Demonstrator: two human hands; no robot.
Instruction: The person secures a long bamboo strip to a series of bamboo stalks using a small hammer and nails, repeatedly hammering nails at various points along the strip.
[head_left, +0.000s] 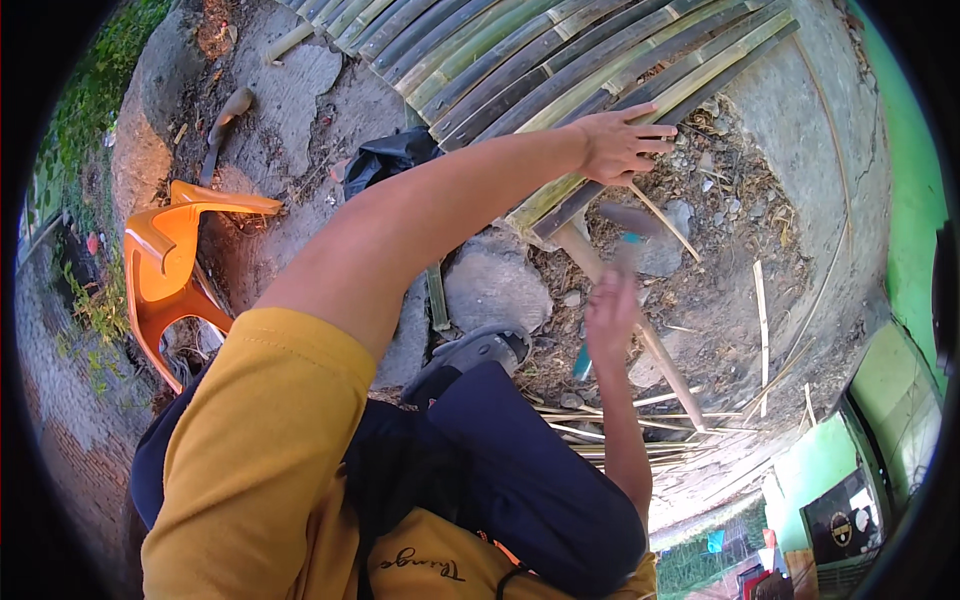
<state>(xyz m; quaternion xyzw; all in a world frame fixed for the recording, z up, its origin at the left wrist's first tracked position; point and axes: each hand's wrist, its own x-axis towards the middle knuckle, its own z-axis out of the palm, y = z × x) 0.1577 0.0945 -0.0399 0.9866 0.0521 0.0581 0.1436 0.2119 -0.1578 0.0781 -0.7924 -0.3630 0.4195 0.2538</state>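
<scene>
My left hand (622,146) lies with fingers spread on the near end of a row of split bamboo slats (540,70), at the slats' right edge. Below it, my right hand (609,318) is wrapped round the teal-marked handle of a hammer (628,222). Motion smears the hammer, and its dark head is raised just below the slat ends. A pale wooden pole (660,360) slants past my right hand and passes under the slats. One thin bamboo strip (668,222) sticks out near my left fingertips.
An orange plastic chair (165,265) lies tipped at the left, near a wooden-handled blade (228,115). A black plastic bag (388,160) sits beside the slats. Stones (495,280) and loose bamboo strips (590,425) lie on the ground. A green wall (905,190) bounds the right.
</scene>
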